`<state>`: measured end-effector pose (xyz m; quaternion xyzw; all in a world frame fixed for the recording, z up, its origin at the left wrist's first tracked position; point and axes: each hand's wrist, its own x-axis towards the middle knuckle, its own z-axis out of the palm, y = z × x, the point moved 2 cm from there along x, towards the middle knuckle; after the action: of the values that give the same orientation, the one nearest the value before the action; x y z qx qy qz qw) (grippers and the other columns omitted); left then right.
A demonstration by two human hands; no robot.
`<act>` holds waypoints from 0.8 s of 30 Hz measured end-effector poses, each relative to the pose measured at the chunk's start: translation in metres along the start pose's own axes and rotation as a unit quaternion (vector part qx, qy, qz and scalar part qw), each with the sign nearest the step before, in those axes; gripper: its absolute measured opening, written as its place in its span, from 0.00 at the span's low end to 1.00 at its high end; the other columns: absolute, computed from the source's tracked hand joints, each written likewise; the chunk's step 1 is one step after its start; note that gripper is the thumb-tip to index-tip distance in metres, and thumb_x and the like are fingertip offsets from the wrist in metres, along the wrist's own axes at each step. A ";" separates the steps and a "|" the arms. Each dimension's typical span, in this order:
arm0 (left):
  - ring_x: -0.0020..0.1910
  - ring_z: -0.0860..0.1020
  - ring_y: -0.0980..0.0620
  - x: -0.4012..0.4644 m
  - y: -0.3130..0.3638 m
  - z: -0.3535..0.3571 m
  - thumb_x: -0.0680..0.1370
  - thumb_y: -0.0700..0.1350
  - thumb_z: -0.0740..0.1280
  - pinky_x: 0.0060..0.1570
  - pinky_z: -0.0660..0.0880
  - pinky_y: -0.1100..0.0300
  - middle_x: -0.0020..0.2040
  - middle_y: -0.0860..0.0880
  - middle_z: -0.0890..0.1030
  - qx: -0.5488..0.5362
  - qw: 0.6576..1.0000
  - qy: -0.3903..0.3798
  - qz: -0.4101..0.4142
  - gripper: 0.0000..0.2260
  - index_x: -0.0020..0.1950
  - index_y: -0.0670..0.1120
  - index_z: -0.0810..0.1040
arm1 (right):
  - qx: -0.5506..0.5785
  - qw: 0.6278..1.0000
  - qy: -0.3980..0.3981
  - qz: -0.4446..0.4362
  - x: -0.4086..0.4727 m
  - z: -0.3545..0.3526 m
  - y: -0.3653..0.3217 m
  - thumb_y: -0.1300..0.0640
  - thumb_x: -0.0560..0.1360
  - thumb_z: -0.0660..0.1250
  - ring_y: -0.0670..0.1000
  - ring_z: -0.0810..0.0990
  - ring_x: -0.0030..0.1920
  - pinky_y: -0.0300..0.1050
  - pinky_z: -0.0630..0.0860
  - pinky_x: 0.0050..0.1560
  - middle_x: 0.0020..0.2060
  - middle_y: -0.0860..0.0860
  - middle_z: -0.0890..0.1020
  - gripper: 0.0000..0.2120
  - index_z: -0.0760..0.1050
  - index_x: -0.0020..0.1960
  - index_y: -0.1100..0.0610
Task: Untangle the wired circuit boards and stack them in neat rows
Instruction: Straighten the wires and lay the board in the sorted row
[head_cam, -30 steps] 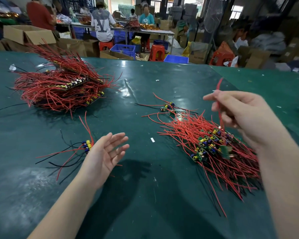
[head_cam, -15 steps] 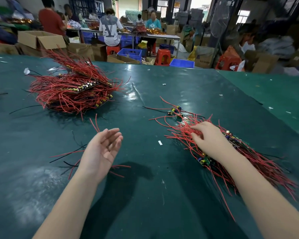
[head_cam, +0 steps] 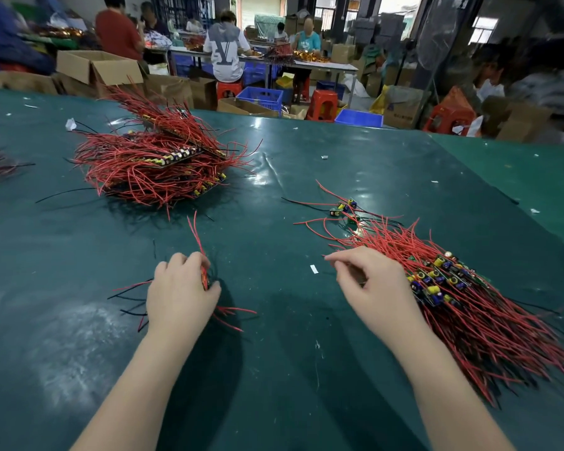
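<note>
A dark green table fills most of the frame. At upper left on it sits a tall stacked pile of boards bristling with red wires. At right, running to the lower right edge, lies a tangled heap of boards, its blue and yellow capacitors showing beside the right wrist; a few loose boards lie just above it. The left hand, at centre left, has its fingers curled round a small bundle of wired boards, red and black wires splaying out on both sides. The right hand, at centre right, has its fingers bent, thumb and forefinger pinched together at the near edge of the heap; whether a wire is between them cannot be told. A white scrap lies between the hands. Far back, a seated person's white shirt bears large grey letters, apparently "LV".
</note>
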<state>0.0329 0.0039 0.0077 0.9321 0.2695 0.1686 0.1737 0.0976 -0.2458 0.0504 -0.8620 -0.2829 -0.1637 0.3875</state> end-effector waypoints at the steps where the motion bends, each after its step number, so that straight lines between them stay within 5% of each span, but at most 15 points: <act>1: 0.51 0.74 0.42 0.001 -0.001 -0.001 0.73 0.43 0.68 0.48 0.72 0.51 0.48 0.46 0.78 -0.007 1.000 0.003 0.004 0.09 0.53 0.47 0.79 | 0.012 1.000 -0.006 -0.003 -0.002 0.005 -0.004 0.67 0.74 0.67 0.44 0.79 0.40 0.31 0.72 0.44 0.41 0.48 0.83 0.09 0.83 0.48 0.56; 6: 0.40 0.81 0.58 -0.003 0.009 -0.003 0.72 0.40 0.72 0.46 0.77 0.61 0.39 0.56 0.83 -0.251 0.968 0.023 -0.021 0.05 0.43 0.51 0.82 | 0.108 0.990 -0.056 0.073 -0.019 0.034 -0.009 0.65 0.75 0.66 0.45 0.81 0.39 0.35 0.75 0.42 0.40 0.45 0.83 0.11 0.83 0.48 0.52; 10: 0.37 0.81 0.61 -0.020 0.034 0.001 0.71 0.37 0.74 0.42 0.75 0.71 0.38 0.54 0.84 -0.418 0.908 0.020 0.012 0.09 0.44 0.51 0.82 | 0.255 0.932 -0.110 0.232 -0.028 0.054 -0.004 0.61 0.78 0.65 0.45 0.84 0.38 0.41 0.81 0.43 0.43 0.48 0.84 0.10 0.79 0.57 0.54; 13: 0.42 0.82 0.58 -0.038 0.053 0.008 0.72 0.35 0.73 0.46 0.77 0.67 0.41 0.55 0.84 -0.452 0.888 -0.022 0.086 0.12 0.47 0.51 0.82 | 0.361 0.876 -0.108 0.299 -0.030 0.062 -0.006 0.61 0.78 0.65 0.49 0.84 0.40 0.44 0.82 0.43 0.48 0.52 0.82 0.13 0.74 0.63 0.56; 17: 0.52 0.82 0.56 -0.053 0.069 0.019 0.78 0.31 0.64 0.54 0.76 0.64 0.50 0.54 0.84 -0.490 0.848 -0.108 0.171 0.14 0.55 0.47 0.80 | 0.439 0.851 -0.084 0.277 -0.032 0.058 -0.006 0.63 0.79 0.64 0.54 0.84 0.50 0.50 0.81 0.50 0.50 0.55 0.84 0.10 0.77 0.58 0.53; 20: 0.54 0.82 0.53 -0.055 0.071 0.018 0.79 0.29 0.60 0.55 0.77 0.60 0.51 0.50 0.84 -0.511 0.829 -0.138 0.179 0.16 0.57 0.47 0.79 | 0.509 0.809 -0.068 0.287 -0.031 0.050 -0.002 0.65 0.79 0.63 0.52 0.84 0.48 0.47 0.81 0.48 0.49 0.55 0.85 0.11 0.78 0.56 0.54; 24: 0.44 0.80 0.55 -0.048 0.062 0.006 0.75 0.35 0.68 0.42 0.75 0.64 0.46 0.55 0.83 -0.463 0.870 -0.029 0.165 0.13 0.51 0.53 0.81 | 0.434 0.849 -0.112 0.280 -0.029 0.042 0.003 0.63 0.78 0.64 0.46 0.77 0.30 0.37 0.72 0.31 0.38 0.49 0.82 0.09 0.79 0.54 0.52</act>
<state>0.0242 -0.0735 0.0173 0.7801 -0.0023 0.2734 0.5628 0.0791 -0.2254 0.0069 -0.6611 -0.1130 0.1891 0.7172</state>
